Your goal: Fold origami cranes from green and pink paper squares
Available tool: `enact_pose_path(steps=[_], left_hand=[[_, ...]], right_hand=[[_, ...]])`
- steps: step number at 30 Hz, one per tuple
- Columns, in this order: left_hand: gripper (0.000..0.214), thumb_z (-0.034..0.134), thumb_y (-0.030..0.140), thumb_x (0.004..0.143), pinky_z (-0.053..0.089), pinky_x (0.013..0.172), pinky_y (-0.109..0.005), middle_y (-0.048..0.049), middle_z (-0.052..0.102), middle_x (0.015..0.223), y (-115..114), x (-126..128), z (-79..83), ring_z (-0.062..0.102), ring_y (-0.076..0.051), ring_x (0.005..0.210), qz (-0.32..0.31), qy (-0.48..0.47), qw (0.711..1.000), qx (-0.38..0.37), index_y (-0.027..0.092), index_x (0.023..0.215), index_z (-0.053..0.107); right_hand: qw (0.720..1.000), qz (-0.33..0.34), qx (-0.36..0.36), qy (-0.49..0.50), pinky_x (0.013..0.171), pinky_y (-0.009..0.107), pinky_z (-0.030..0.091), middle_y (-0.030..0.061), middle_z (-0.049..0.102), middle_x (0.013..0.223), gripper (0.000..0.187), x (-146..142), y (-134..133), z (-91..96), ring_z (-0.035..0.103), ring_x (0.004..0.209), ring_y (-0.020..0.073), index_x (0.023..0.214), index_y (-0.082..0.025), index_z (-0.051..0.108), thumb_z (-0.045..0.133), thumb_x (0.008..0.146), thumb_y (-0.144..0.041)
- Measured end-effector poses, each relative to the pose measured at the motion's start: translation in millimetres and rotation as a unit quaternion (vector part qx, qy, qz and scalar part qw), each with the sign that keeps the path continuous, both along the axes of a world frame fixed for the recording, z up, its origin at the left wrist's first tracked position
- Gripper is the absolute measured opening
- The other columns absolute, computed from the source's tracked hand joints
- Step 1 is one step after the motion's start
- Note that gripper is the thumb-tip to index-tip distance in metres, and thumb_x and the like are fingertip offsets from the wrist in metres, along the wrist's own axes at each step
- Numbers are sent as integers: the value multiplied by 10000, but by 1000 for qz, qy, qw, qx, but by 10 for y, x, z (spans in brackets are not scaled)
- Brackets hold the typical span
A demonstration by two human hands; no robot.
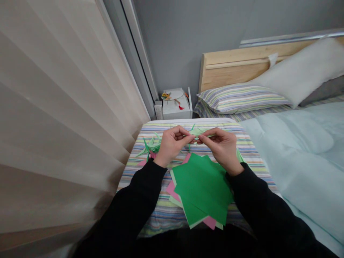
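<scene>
Both hands meet above the far half of a cloth-covered table. My left hand (173, 143) is closed in a pinch at the left end of a light green folded paper (197, 131). My right hand (221, 146) pinches the same paper from the right, its fingertips close to the left ones. The fingers partly hide the paper's shape. Below the hands lies a fanned stack of square paper sheets (202, 188), dark green on top, with pink and pale green corners showing. To the left of my left hand sits a pile of folded green paper pieces (152, 146), resembling origami cranes.
A striped cloth (131, 172) covers the table. More green folded paper (239, 156) shows beside my right wrist. Beyond stands a small white cabinet (176, 114) with a red tassel on it. A pleated curtain (67, 107) hangs left; a bed (303, 143) is right.
</scene>
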State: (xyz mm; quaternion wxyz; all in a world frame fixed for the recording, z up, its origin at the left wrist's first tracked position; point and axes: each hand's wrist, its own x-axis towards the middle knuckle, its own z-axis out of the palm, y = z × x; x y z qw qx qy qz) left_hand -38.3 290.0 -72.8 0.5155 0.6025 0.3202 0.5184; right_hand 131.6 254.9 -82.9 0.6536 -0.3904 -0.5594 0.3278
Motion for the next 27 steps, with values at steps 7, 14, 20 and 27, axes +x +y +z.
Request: enact_pose_path(steps=[7, 14, 20, 27], left_hand=[[406, 923, 423, 642, 624, 655, -305, -31, 732, 659, -9, 8, 1, 741, -179, 618, -1, 2, 1000, -3, 158, 695, 621], [412, 904, 421, 679, 617, 635, -297, -18, 721, 648, -37, 15, 12, 739, -178, 606, -1, 3, 1000, 3, 173, 718, 578], [442, 890, 357, 692, 611, 697, -284, 48, 687, 696, 0, 57, -30, 740, -151, 657, 20, -48, 999, -17, 209, 850, 504], [434, 779, 233, 737, 506, 538, -211, 45, 658, 772, 73, -53, 2, 669, -125, 650, 72, -25, 997, -10, 228, 1050, 478]], right_hand=[[1000, -2, 5, -10, 554, 291, 596, 18, 753, 639, 155, 1, -21, 4, 733, 578, 182, 744, -194, 726, 849, 789, -276], [1000, -19, -5, 3, 526, 305, 588, 5, 718, 638, 200, -43, -35, 11, 707, 547, 179, 749, -207, 687, 846, 784, -323], [998, -46, -15, 48, 593, 359, 634, -3, 704, 830, 373, -96, -13, -3, 719, 605, 195, 995, -272, 578, 857, 760, -352], [992, -110, 55, -18, 960, 451, 575, 94, 647, 1314, 331, 91, 69, -38, 654, 1206, 270, 1209, -300, 561, 706, 913, -321]])
